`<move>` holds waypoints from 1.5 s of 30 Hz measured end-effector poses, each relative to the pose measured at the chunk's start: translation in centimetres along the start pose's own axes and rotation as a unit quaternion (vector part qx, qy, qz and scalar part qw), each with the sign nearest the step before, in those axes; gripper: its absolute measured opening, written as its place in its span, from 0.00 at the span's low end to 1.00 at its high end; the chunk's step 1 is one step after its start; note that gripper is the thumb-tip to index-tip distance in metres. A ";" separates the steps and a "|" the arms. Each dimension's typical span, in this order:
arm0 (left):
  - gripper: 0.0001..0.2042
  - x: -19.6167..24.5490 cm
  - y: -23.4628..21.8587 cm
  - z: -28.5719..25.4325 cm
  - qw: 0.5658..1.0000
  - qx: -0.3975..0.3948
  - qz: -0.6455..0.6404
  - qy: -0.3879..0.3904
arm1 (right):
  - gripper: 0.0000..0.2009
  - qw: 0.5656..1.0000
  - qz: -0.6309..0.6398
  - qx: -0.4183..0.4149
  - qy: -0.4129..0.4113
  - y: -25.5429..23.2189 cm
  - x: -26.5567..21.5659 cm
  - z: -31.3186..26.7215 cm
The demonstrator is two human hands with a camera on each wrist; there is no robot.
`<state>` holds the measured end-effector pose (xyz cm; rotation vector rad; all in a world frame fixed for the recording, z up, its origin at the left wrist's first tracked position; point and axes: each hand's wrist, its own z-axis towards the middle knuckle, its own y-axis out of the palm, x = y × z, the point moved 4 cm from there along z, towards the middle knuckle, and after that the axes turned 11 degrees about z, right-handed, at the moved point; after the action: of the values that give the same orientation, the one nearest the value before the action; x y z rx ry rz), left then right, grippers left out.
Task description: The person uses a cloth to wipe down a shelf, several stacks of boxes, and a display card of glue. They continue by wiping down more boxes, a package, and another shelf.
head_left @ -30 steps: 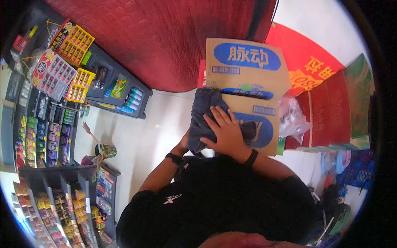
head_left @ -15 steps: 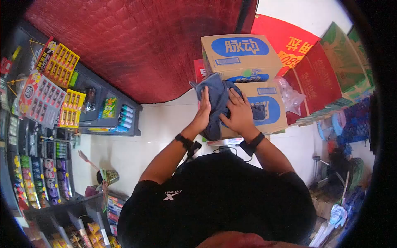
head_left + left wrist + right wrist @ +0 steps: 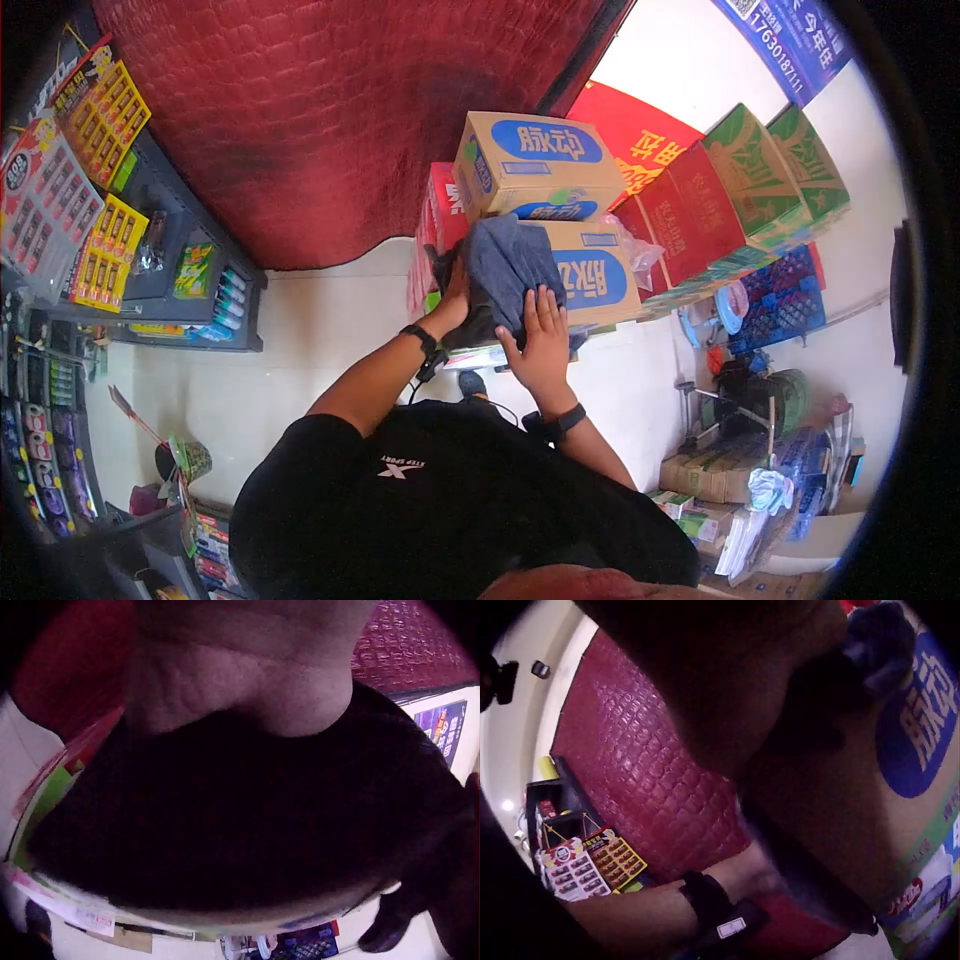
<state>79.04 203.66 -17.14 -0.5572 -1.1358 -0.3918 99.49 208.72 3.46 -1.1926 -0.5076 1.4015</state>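
A dark grey-blue cloth [image 3: 510, 265] lies bunched against the near left side of stacked cartons in the head view. My right hand [image 3: 541, 345] rests flat on its lower right part, fingers spread. Along the cloth's left edge is my left hand [image 3: 455, 300], its fingers pointing up and partly hidden. The upper carton [image 3: 540, 180] and lower carton [image 3: 605, 285] are brown with blue ovals. In the left wrist view, the heel of my left hand [image 3: 240, 690] is against very dark material. The right wrist view shows my right hand [image 3: 727, 690] in shadow beside the carton [image 3: 840, 795].
Red and green boxes [image 3: 680, 225] stand right of the cartons. A red textured surface [image 3: 290, 120] rises behind. At the left, a dark shelf [image 3: 215, 310] holds packaged goods. Crates and flattened cardboard [image 3: 710, 475] lie at lower right; a foot [image 3: 472, 383] shows below the cloth.
The head view has shifted. My left hand moved from the cloth's top to its left edge, while my right hand moved down the cloth. More of the lower carton is uncovered.
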 end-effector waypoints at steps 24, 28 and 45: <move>0.15 18.9 -23.8 -13.2 0.992 -0.053 0.092 -0.062 | 0.12 0.978 0.096 0.113 -0.144 4.2 -7.5 1.8; 0.12 18.1 -28.8 -14.5 0.980 0.108 0.116 -0.119 | 0.12 0.976 0.119 0.040 -0.178 7.2 -9.7 2.9; 0.09 18.3 -45.1 -11.5 0.931 0.199 0.278 -0.123 | 0.17 0.819 0.383 -0.426 0.039 31.2 -20.7 15.1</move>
<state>69.13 160.43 6.00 -0.5485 -1.1976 0.4056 67.88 187.33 -9.73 -2.3665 -0.6623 1.8432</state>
